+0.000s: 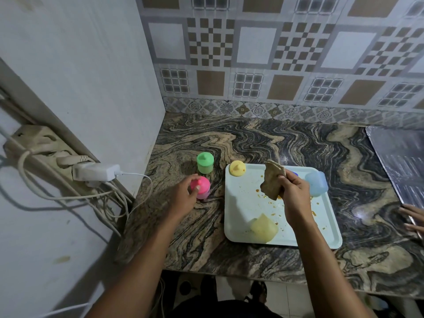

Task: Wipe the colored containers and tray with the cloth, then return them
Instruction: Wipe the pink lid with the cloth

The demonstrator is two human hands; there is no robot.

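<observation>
The left hand (183,193) curls round the pink container (203,189) on the counter (252,138), with the green container (205,162) at its 12 o'clock. The right hand (294,193) pinches the brown cloth (271,180) over the dirty tray (238,203). On the tray, 1 yellow container (263,227) sits at 6 o'clock and 1 blue container (317,183) at 2. The cloth hides most of a blue thing (294,173). Another hand (413,216) is cut off at 3 o'clock. A power strip (46,148) hangs at 9.

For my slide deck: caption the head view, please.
Left hand holds pink container on counter; right hand holds cloth over soiled tray.

White charger (96,172) in wall power strip (34,143), beside marbled countertop (252,138)
</observation>
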